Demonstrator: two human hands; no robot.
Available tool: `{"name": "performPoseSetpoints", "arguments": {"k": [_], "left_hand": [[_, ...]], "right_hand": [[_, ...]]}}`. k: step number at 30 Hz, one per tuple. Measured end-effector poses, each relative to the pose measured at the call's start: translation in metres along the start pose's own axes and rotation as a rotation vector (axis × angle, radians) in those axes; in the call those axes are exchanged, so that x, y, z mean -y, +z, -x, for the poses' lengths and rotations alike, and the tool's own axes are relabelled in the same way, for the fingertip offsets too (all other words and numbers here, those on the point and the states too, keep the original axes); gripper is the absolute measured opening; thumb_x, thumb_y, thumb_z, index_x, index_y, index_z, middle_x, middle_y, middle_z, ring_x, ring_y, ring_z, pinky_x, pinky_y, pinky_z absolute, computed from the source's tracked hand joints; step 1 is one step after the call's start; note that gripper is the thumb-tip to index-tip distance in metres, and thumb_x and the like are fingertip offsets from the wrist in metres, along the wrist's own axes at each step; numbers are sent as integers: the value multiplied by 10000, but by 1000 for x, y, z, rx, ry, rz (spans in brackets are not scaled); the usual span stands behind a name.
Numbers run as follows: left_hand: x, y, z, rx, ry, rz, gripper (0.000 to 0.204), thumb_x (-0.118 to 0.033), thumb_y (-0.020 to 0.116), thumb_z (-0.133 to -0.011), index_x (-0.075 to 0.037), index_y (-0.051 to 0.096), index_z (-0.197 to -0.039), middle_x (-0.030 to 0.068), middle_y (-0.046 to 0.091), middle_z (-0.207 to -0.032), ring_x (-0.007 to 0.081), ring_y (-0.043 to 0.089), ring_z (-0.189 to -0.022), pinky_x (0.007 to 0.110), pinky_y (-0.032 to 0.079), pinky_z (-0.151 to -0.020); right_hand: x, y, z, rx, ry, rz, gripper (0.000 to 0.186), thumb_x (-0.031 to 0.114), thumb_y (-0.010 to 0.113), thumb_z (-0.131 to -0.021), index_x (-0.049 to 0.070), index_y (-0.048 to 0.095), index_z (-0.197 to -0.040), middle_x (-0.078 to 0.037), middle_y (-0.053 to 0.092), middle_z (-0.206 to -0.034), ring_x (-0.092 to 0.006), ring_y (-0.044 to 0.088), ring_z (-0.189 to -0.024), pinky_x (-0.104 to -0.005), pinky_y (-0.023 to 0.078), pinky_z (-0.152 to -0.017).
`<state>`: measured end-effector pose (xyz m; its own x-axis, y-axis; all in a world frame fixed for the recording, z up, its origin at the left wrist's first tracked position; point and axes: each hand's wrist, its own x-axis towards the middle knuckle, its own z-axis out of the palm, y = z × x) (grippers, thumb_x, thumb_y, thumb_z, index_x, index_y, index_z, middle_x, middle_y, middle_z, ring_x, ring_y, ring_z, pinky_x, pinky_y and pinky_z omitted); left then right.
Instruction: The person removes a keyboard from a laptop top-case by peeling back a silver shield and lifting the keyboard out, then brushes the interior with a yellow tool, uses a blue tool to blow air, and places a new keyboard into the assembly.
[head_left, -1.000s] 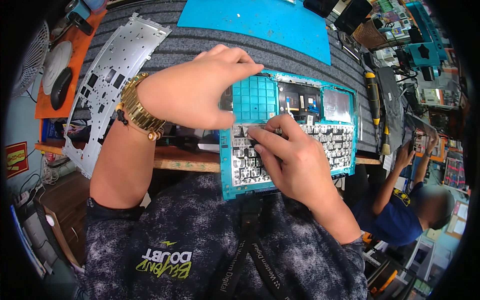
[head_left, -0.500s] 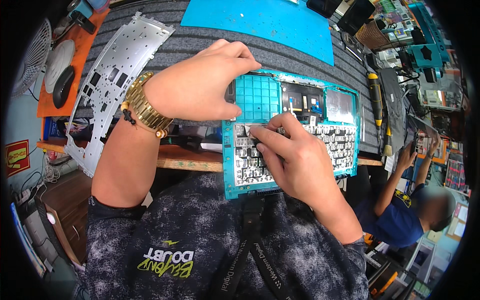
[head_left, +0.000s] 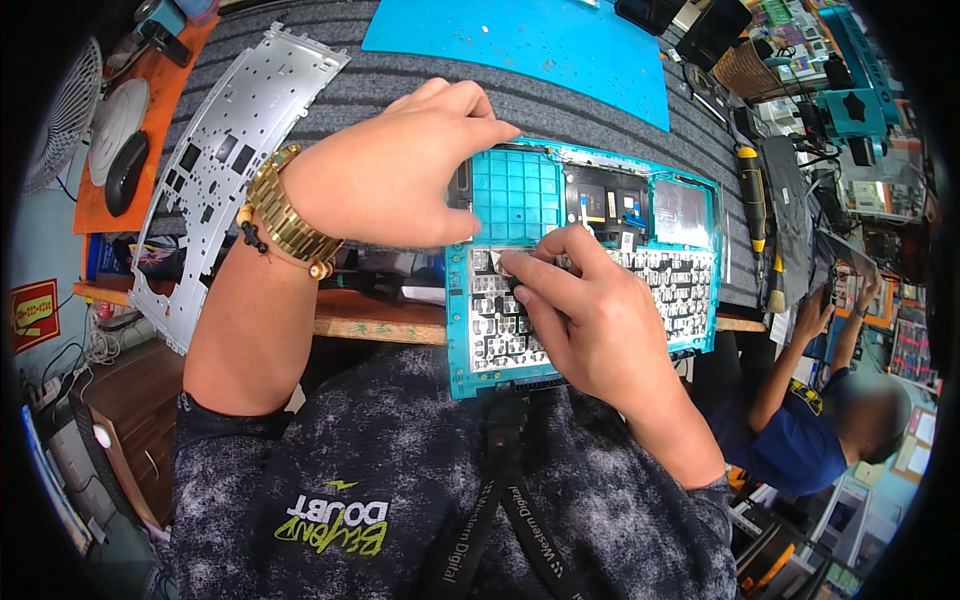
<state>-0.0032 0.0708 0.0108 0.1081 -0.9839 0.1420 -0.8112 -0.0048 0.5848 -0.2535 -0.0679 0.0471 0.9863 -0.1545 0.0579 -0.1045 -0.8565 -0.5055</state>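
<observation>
A teal laptop top case, underside up, rests partly on the bench and partly over its front edge against my lap. The bare back of its keyboard, white with black key openings, shows in the near half. My left hand grips the case's far left corner, thumb on the inner side and fingers over the far edge. Over the keyboard's upper left, my right hand is closed in a pinch, fingertips against the keyboard's back. What those fingers hold, if anything, is hidden.
A perforated silver metal plate leans along the left of the bench. Beyond the case lies a blue mat. To the right are a yellow-black screwdriver and a brush. Another person works at far right.
</observation>
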Motion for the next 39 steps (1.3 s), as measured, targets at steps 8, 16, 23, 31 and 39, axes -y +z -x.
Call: {"name": "performPoseSetpoints", "arguments": {"k": [8, 16, 23, 31, 39], "left_hand": [[-1, -6, 9, 61, 36, -58, 1021, -151, 931, -726, 59, 550, -1650, 206, 569, -1518, 409, 534, -1437, 459, 465, -1255], [-4, 3, 6, 38, 36, -130, 1198, -129, 1036, -601, 44, 497, -1657, 195, 549, -1517, 426, 520, -1424, 483, 470, -1250], [-7, 8, -1, 11, 38, -165, 1172, -134, 1050, -592, 50, 514, -1618, 210, 553, -1493, 436, 524, -1410, 503, 477, -1243], [-4, 3, 2, 32, 31, -155, 1178, -169, 1052, -604, 40, 504, -1626, 205, 553, -1499, 429, 526, -1411, 505, 463, -1245], [0, 6, 9, 0, 54, -164, 1168, -253, 1069, -643, -8, 518, -1643, 182, 550, -1529, 413, 520, -1441, 524, 442, -1243]], "right_hand": [[-2, 2, 0, 21, 0, 30, 288, 73, 826, -1007, 102, 850, -1293, -108, 723, -1157, -335, 776, -832, -466, 611, -707], [-1, 7, 2, -9, -18, 80, 246, 95, 779, -1019, 108, 822, -1260, -112, 705, -1100, -366, 786, -857, -497, 633, -687], [0, 13, 5, -38, 3, 116, 291, 77, 826, -1002, 127, 847, -1288, -97, 707, -1120, -354, 769, -829, -487, 613, -690], [4, 0, -6, 38, 56, 26, 253, 28, 771, -1049, 81, 826, -1290, -127, 716, -1102, -382, 764, -859, -495, 611, -756], [3, -5, -8, 39, 51, -10, 217, 126, 761, -1068, 86, 809, -1276, -139, 717, -1143, -423, 786, -880, -542, 628, -757]]}}
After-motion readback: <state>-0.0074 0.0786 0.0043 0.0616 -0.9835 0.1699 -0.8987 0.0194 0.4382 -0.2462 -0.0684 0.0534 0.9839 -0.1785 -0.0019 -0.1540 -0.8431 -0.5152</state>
